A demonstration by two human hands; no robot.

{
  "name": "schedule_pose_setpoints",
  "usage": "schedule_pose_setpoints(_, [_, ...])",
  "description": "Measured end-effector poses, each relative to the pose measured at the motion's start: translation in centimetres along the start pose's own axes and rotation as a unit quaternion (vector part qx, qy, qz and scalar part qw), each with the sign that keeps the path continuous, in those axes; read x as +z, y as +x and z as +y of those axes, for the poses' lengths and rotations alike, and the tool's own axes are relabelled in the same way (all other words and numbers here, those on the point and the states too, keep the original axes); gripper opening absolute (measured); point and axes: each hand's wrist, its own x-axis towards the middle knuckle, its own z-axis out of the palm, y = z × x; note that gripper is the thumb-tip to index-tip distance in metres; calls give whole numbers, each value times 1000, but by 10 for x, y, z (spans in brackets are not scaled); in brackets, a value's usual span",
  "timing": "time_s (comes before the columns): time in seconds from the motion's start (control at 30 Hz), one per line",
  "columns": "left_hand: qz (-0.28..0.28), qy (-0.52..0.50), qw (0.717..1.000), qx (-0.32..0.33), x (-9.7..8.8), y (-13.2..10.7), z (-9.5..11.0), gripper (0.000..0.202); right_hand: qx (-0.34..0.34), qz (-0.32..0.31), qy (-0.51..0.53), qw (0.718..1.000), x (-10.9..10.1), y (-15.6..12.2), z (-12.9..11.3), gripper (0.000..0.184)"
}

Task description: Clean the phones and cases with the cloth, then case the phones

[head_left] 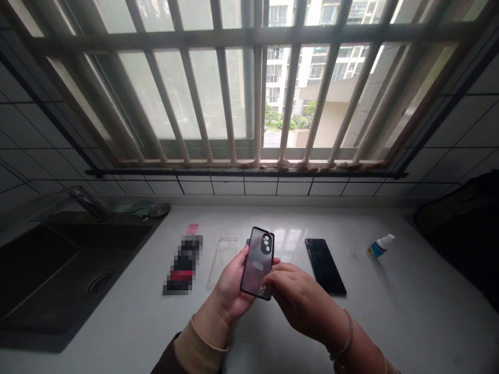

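My left hand (pixel 230 291) grips a dark phone case (pixel 257 262) by its left edge and holds it upright above the counter, the camera cut-out at its top. My right hand (pixel 300 301) pinches the case's lower right corner with curled fingers. On the white counter (pixel 409 311) to the right of my hands lies a black phone (pixel 325 266), flat. A clear case (pixel 222 257) lies flat to the left of my hands.
A blurred dark packet (pixel 183 265) and a small pink slip (pixel 192 228) lie left of the clear case. A small white spray bottle (pixel 380 245) lies at the right. A black sink (pixel 58 275) with a tap fills the left. A dark object (pixel 463 228) stands at the far right.
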Motion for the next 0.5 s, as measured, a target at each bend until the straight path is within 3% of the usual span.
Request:
schedule_pose_setpoints(0.13, [-5,10,1000,16,-2,1,-5,52,111,100,21,989,-7,-1,4,21])
schedule_pose_setpoints(0.23, [-3,47,999,-24,0,-2,-10,58,239,217,1,946,-14,-3,13,23])
schedule_pose_setpoints(0.3, [-12,68,996,-56,4,-5,-14,67,281,282,-57,916,-18,-5,19,24])
schedule_pose_setpoints(0.37, [-26,76,994,-72,8,-8,-17,70,263,309,-120,906,-18,-5,24,24])
schedule_pose_setpoints(0.5, [-51,58,994,-77,10,-10,-22,61,139,238,-154,949,-5,-2,25,25])
